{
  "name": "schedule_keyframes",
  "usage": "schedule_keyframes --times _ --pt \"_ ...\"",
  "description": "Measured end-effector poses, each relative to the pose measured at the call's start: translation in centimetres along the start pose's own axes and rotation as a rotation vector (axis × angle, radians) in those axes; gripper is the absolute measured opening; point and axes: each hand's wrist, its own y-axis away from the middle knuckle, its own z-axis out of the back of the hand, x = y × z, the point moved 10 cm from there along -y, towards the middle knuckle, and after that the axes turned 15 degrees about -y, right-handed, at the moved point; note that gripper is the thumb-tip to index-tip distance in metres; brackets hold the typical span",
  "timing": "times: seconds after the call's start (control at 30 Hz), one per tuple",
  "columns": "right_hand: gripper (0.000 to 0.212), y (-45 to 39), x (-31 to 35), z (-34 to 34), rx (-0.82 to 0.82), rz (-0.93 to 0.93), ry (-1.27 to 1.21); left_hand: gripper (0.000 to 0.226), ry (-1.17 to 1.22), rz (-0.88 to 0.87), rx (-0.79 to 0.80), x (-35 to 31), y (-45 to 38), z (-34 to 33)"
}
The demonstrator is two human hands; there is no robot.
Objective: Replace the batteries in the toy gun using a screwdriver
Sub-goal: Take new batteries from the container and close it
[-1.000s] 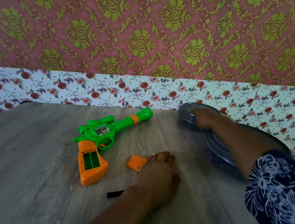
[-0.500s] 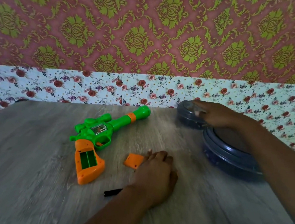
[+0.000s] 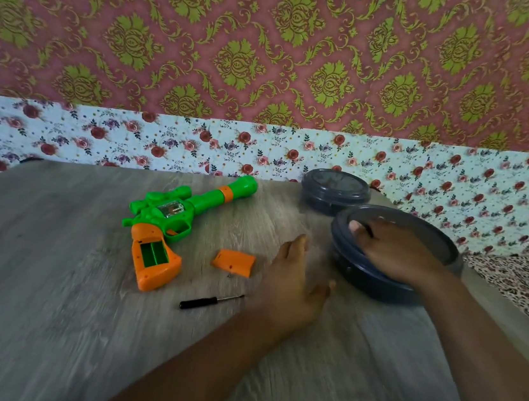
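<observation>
On the grey wooden table (image 3: 47, 273), the green and orange plastic toy gun (image 3: 167, 221) lies toward the far edge, its battery slot open. Beside it lie the small orange plastic cover (image 3: 234, 262) and a thin black screwdriver (image 3: 207, 301). The left hand (image 3: 293, 280) rests flat, fingers straight. The right hand (image 3: 393, 249) curls over the big round dark-blue container (image 3: 412, 291) at the right edge.

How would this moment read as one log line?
toy gun: compartment open, empty | cover: off | screwdriver: idle | right hand: on large container

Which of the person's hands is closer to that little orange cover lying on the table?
The left hand: it hovers just right of the orange cover. The right hand is farther right, on the large dark container.
</observation>
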Motion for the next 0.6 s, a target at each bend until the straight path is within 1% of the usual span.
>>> schedule_keyframes --times 0.1,0.17,0.2,0.23,0.3,0.33,0.4,0.53,0.6 --pt "0.054 1.2 3.1 -1.0 0.053 0.0 -0.169 0.106 0.006 0.052 0.099 0.2 0.3 -0.8" --pt "0.055 2.2 5.4 -1.3 0.13 0.065 -0.275 0.116 0.009 0.049 0.091 0.2 0.3 -0.8" --pt "0.055 2.8 6.1 -1.4 0.178 0.11 -0.261 0.119 0.003 0.047 0.079 0.2 0.3 -0.8" --pt "0.057 3.3 6.3 -1.7 0.23 0.14 -0.173 0.121 0.009 0.056 0.072 0.4 0.3 -0.9" --pt "0.074 4.3 5.3 -2.5 0.297 0.15 0.1 0.123 0.037 0.064 0.051 0.7 0.2 -0.9" --pt "0.082 4.6 4.7 -2.8 0.297 0.146 0.186 0.123 0.045 0.063 0.037 0.8 0.1 -0.9" --pt "0.084 5.0 4.0 -2.9 0.236 0.156 0.205 0.124 0.062 0.074 0.039 1.0 0.0 -1.0" --pt "0.074 6.0 4.9 -2.8 0.024 0.311 0.302 0.123 0.113 0.12 0.074 1.7 -0.1 -1.5" --pt "0.078 6.4 5.7 -2.9 -0.028 0.369 0.31 0.126 0.147 0.142 0.067 2.1 -0.1 -1.5"
